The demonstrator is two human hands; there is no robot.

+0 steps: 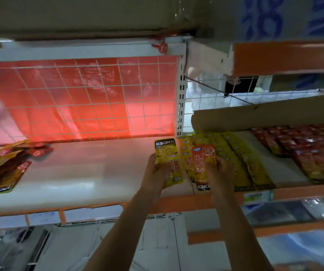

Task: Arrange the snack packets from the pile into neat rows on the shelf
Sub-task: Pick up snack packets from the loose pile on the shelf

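Yellow packet (168,163) and orange packet (204,165) are going down side by side on the white shelf (79,173).

The left hand (156,173) is curling round the yellow packet's lower left edge, while the right hand (222,170) is gripping the orange packet by its lower right side. Both packets are hovering over the shelf's front right part, just beside the finished yellow rows (235,159), with the orange one overlapping the nearest row. The pile (3,167) is lying well apart at the shelf's left end. The yellow packet's dark label end is pointing to the back, while the rows are showing theirs at the front, so I judge it is needing a turn. Each packet is probably best squared with its neighbour and pressed flat before the fingers are loosening, as the foil is likely sliding easily.
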